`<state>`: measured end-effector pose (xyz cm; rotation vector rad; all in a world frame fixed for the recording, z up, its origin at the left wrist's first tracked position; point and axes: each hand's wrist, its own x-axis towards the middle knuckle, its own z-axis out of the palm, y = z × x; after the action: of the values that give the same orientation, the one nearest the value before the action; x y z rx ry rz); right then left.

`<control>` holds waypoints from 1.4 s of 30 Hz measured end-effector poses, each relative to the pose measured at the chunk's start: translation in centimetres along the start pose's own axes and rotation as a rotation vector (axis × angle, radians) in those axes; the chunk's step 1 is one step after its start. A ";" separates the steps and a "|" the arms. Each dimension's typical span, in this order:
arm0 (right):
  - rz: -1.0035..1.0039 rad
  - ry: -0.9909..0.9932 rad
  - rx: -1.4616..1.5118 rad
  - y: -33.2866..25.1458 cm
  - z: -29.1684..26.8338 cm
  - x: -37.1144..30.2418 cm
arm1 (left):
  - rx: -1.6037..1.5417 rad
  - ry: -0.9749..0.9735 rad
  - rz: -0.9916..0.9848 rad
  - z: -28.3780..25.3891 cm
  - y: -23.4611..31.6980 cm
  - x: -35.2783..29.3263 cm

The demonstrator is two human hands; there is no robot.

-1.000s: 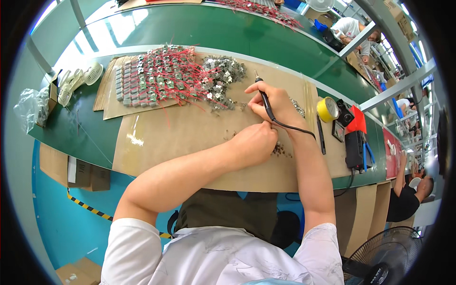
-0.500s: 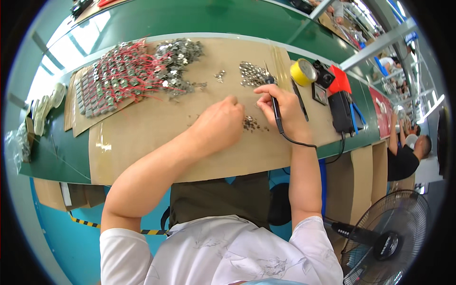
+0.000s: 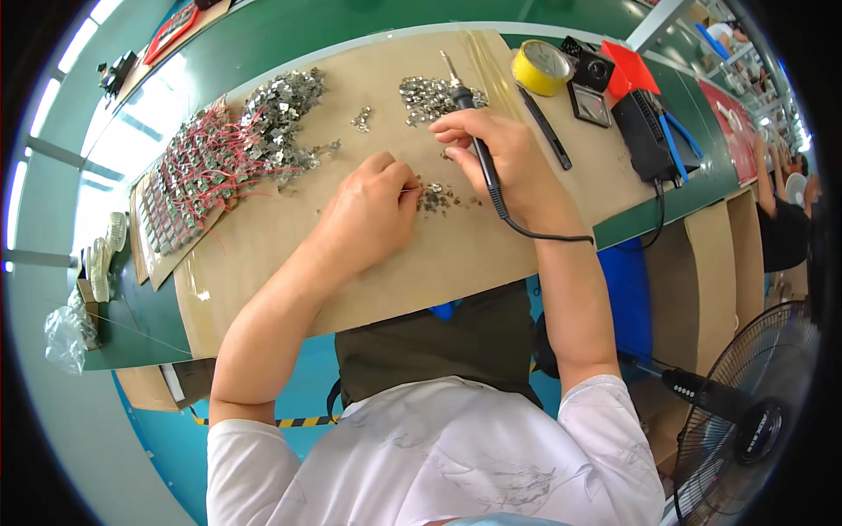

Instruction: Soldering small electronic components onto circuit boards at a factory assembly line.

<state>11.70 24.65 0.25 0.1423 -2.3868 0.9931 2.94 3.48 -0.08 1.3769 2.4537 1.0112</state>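
Note:
My right hand [image 3: 507, 162] holds a soldering iron [image 3: 462, 98], its dark handle lying between thumb and fingers with the metal tip pointing away from me. Thumb and forefinger of that hand come close together by a tiny piece too small to name. My left hand [image 3: 367, 212] is closed in a pinch just left of a scatter of small dark metal bits [image 3: 438, 203]; whatever its fingertips hold is hidden. Beyond the hands lie a pile of shiny small metal parts [image 3: 423, 101] and a smaller cluster [image 3: 361, 119] of similar pieces.
At the left sits a big heap of metal parts with red wires [image 3: 206, 145] on cardboard sheets. Yellow tape [image 3: 541, 68], a black pen-like tool [image 3: 545, 129], a red tray [image 3: 628, 70], a black box [image 3: 645, 131] and blue-handled pliers [image 3: 677, 140] stand right. A fan [image 3: 745, 421] is lower right.
The view has shifted and turned. My left hand has drawn slightly back from my right hand, staying pinched beside the dark bits. The right hand still holds the soldering iron, now more upright.

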 end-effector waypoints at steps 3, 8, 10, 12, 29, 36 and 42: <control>-0.029 -0.018 -0.023 0.5 0.2 -0.1 | -0.014 -0.004 0.015 0.0 -0.3 0.1; -0.084 -0.020 -0.019 1.0 0.0 0.0 | 0.012 0.007 0.035 -0.7 0.2 0.3; 0.003 -0.072 0.081 0.9 -0.1 -0.1 | -0.064 0.062 0.067 -1.0 0.3 0.3; -0.025 -0.061 0.049 1.4 0.0 -0.3 | -0.028 0.096 0.069 -2.1 0.6 0.6; -0.104 -0.062 0.003 1.9 0.7 0.0 | 0.181 0.109 -0.396 -4.8 0.1 -5.1; -0.094 -0.059 0.163 0.0 0.7 -0.3 | 0.111 0.108 -0.363 -4.6 -0.8 -5.6; 0.021 -0.109 0.265 -0.8 0.1 -0.3 | 0.025 0.068 -0.288 -5.5 -2.0 -5.3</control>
<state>12.12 23.95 0.51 0.2760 -2.3466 1.3408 2.18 -4.15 1.84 0.9696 2.6226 0.9758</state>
